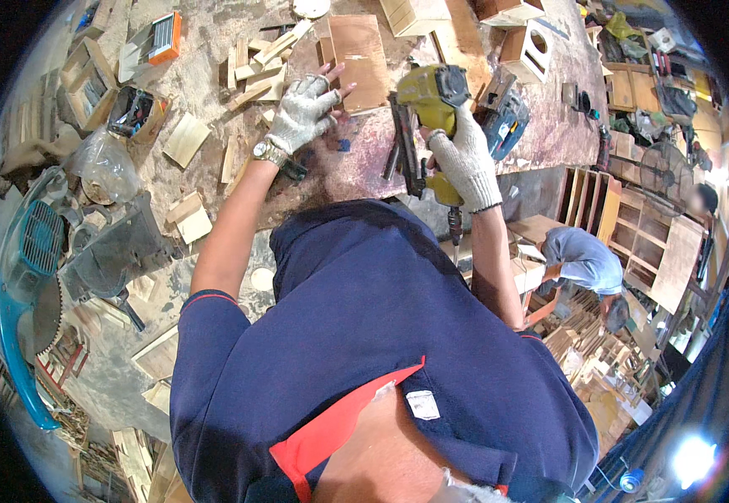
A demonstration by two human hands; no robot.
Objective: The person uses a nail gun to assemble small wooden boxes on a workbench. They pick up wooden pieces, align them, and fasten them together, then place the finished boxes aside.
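Observation:
My right hand (468, 163), in a pale knit work glove, is closed round the grip of a yellow and black nail gun (426, 90). The gun's long dark magazine points down toward the table's near edge. My left hand (304, 111), in a fingerless-tipped glove with a watch at the wrist, has its fingers spread beside the left edge of a brown wooden board (359, 67). Its fingertips reach that edge; whether they press on it I cannot tell. The board lies just left of the gun, apart from it.
Small wood strips (268, 63) lie piled beyond my left hand. A teal power tool (507, 126) and a wooden box with a round hole (525, 52) stand right. A teal saw (36, 243) is far left. Another person (583, 258) bends over wood at lower right.

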